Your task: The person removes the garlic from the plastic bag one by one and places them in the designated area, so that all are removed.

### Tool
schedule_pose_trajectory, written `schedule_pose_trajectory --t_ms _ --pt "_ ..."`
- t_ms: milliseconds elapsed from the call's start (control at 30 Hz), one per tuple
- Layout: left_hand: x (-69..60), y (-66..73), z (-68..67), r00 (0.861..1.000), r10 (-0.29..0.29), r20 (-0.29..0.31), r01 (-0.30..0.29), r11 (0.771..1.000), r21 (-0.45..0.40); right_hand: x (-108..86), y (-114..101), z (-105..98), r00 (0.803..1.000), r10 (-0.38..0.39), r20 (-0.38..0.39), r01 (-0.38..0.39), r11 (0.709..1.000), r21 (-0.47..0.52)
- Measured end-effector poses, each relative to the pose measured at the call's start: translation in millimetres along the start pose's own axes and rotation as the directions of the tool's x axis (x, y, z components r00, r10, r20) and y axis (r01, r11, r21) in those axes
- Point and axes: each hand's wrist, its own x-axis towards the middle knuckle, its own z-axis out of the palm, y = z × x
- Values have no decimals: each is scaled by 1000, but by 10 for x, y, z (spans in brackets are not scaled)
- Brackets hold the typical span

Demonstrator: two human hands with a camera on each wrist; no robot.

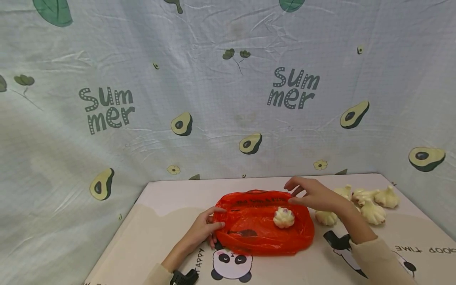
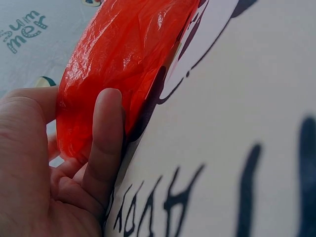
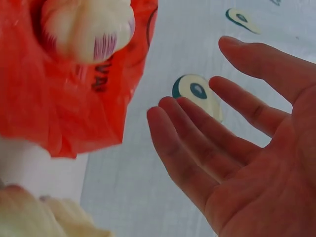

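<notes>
A red plastic bag (image 1: 249, 233) lies spread on the table with its mouth facing up. One garlic bulb (image 1: 284, 217) sits inside it, right of the middle. My left hand (image 1: 200, 230) holds the bag's left edge; in the left wrist view one digit lies in front of the red plastic (image 2: 128, 54) and others pass behind it. Over the far right rim hovers my right hand (image 1: 313, 194), its fingers loosely spread with nothing between them. The right wrist view shows that hand's palm (image 3: 256, 192) apart from the garlic bulb (image 3: 89, 29).
Several more garlic bulbs (image 1: 373, 211) lie grouped on the table to the right, partly behind the right forearm. The table (image 1: 160, 206) bears printed pandas and lettering. A pale cloth (image 1: 213, 158) with avocado prints hangs behind and at both sides.
</notes>
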Motion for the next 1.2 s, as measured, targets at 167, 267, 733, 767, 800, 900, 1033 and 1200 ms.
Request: schedule_pose_trajectory --t_ms 167,267,733,767,800,900,1033,1200 --pt "-7 15 3 1000 4 4 -4 1000 -7 64 -20 67 1000 -10 12 10 1000 -2" --pt "-8 18 6 1000 5 5 -5 1000 -8 96 -37 96 1000 -21 18 21 1000 -6" --pt "-3 -4 0 1000 7 0 -7 1000 2 164 -136 154 992 38 124 -34 999 -32" --pt "-7 -6 0 1000 6 0 -6 1000 2 165 -135 161 989 46 137 -43 999 -30" --pt "-10 -8 0 1000 6 0 -6 1000 2 166 -136 171 988 54 146 -50 998 -29" --pt "-17 -11 2 1000 4 -1 -4 1000 -1 156 -135 200 983 73 167 -71 997 -18" --pt "-18 -5 5 1000 3 -3 -3 1000 -3 149 -133 221 981 75 177 -74 997 -13" --pt "-13 1 5 1000 9 -10 -9 1000 9 156 -138 235 982 69 176 -67 998 -14"
